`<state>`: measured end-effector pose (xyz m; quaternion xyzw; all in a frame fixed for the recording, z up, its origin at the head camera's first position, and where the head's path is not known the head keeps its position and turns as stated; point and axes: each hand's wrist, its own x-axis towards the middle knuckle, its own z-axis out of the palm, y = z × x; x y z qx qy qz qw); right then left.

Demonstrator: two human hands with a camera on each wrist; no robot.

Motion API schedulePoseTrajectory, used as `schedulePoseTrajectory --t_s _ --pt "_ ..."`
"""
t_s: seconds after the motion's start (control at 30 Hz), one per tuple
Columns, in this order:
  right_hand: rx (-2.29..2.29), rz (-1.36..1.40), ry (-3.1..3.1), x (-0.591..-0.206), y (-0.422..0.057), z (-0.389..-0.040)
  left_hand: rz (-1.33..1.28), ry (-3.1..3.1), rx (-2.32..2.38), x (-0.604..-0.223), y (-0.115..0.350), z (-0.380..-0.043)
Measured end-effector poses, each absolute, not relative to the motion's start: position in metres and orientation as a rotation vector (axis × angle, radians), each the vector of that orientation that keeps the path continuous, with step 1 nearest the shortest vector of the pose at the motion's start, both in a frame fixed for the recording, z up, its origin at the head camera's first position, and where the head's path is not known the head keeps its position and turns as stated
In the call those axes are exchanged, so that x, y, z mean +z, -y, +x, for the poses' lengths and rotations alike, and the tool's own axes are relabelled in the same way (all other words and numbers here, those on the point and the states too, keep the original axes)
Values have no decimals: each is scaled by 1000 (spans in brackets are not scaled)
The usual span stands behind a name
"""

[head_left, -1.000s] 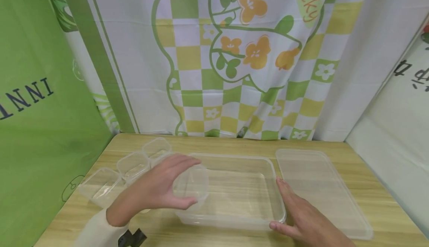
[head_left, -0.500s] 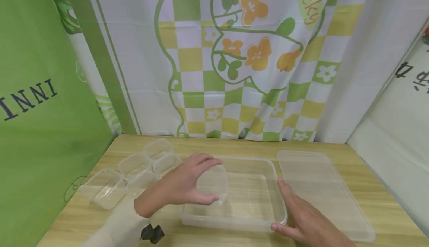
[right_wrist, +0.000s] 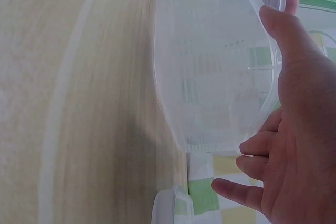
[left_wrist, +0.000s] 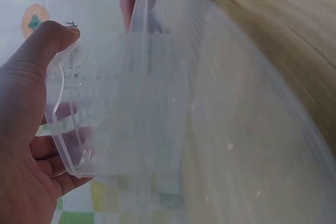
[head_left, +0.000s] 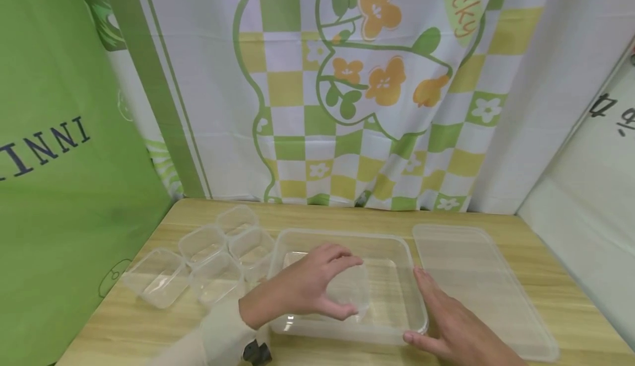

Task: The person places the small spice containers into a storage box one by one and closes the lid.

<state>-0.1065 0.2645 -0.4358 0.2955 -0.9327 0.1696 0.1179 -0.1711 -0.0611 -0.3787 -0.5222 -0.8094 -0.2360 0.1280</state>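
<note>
In the head view my left hand (head_left: 315,283) holds a small clear plastic container (head_left: 352,289) over the inside of a large clear plastic box (head_left: 347,235). In the left wrist view, the thumb is on one side of the small container's rim (left_wrist: 65,153) and the fingers on the opposite side. My right hand (head_left: 448,316) rests against the large box's right end, thumb at the near corner and fingers extended along the outer wall. From the right wrist, its thumb touches the box's rim (right_wrist: 273,45).
Several more small clear containers (head_left: 204,245) stand grouped at the left of the wooden table (head_left: 119,327). A flat translucent lid (head_left: 481,289) lies right of the large box. A patterned curtain (head_left: 292,90) hangs behind the table.
My left hand has carried the small container rightward, from the large box's left side to over its middle. The right hand has stayed at the box's right end.
</note>
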Motion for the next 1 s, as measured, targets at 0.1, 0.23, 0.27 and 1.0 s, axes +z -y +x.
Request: schedulePoseTrajectory --t_s 0.1,0.23,0.27,1.0 --pt "503 875 2725 -436 -264 -107 -1521 2371 -645 -382 55 -170" --pt "503 891 2716 -435 -264 -108 -1506 2412 -601 -383 48 -169" --pt "498 893 2718 -435 -264 -108 -1506 2417 -598 -383 46 -169" --pt "503 903 2695 -439 -263 -109 -1532 2494 -565 -402 10 -167"
